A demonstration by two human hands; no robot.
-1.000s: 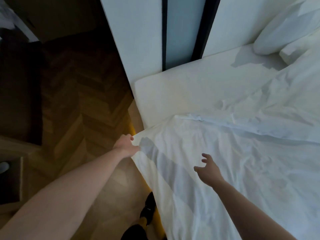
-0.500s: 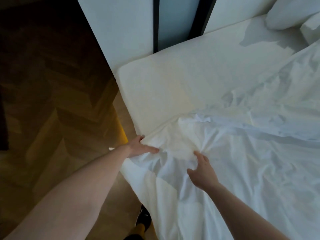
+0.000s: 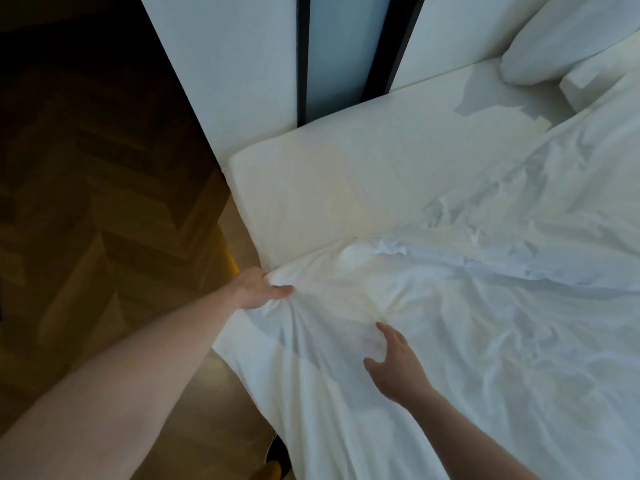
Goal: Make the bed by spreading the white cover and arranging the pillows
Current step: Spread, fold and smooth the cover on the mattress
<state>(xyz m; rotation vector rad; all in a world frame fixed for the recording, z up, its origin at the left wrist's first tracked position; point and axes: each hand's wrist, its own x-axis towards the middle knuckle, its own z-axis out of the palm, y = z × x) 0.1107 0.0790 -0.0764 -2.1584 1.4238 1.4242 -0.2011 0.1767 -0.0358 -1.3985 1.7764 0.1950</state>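
Early in the job, by the look of it. White cover [image 3: 467, 341] lying rumpled over the near part of the mattress [image 3: 346, 174], its top edge folded back and bunched in a ragged line, with a broad bare stretch of mattress beyond that line, up toward the wall panels [image 3: 225, 81]. Left hand [image 3: 258, 289] at the mattress's near side edge, fingers curled tight around a gathered corner of the cover, creases fanning out from the grip. Right hand [image 3: 394, 362] further in over the mattress, fingers spread and fairly straight, holding nothing; touching the cloth at the fingertips or hovering just above it, not possible to tell which. Part of the cover hanging off the mattress's side edge toward the wooden floor [image 3: 104, 237]. Two pillows [image 3: 554, 43] at the far head end of the mattress, one leaning on the wall, one partly tucked under the cover's far fold (neither looking squared up yet). Still to do, as a judgement: draw the gripped corner up toward the head end, pull the bunched fold flat across the bare stretch, smooth out the wrinkles, even up the overhang, then set the pillows straight. None of that finished here.
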